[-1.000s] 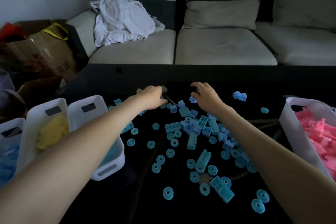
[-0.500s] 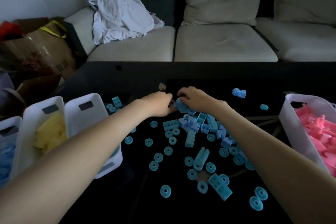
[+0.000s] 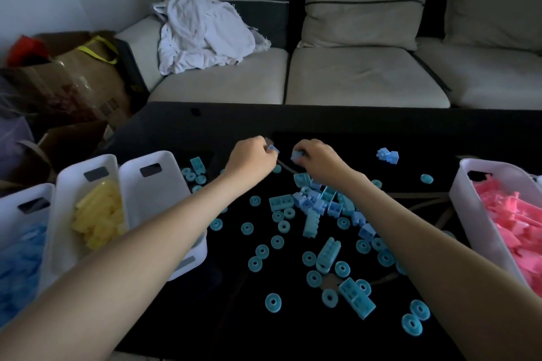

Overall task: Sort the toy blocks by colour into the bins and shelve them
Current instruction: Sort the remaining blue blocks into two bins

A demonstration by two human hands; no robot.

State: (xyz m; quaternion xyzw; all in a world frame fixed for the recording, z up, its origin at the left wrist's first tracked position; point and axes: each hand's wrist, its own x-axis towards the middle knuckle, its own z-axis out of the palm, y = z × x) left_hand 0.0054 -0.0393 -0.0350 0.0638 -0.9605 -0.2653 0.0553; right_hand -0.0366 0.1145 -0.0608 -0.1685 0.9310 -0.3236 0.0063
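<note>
blue blocks (image 3: 272, 149) are pinched in the left hand (image 3: 252, 160) and the right hand (image 3: 321, 163). yellow blocks (image 3: 98, 214) and pink blocks (image 3: 510, 214) are binned; many blue pieces (image 3: 311, 218) are left on the table (image 3: 205, 132).

1. Just the one view here: head-worn, sitting over the near edge of the tabletop (image 3: 234, 316), looking forward and down across it.
2. It faces the sofa (image 3: 352, 76) behind the far edge.
3. Pretty close in. Both forearms come up from the bottom corners, with the left hand (image 3: 252, 157) and right hand (image 3: 319, 160) mid-frame.
4. Wide-angle, so the far left corner fits; the right side runs out of frame.
</note>
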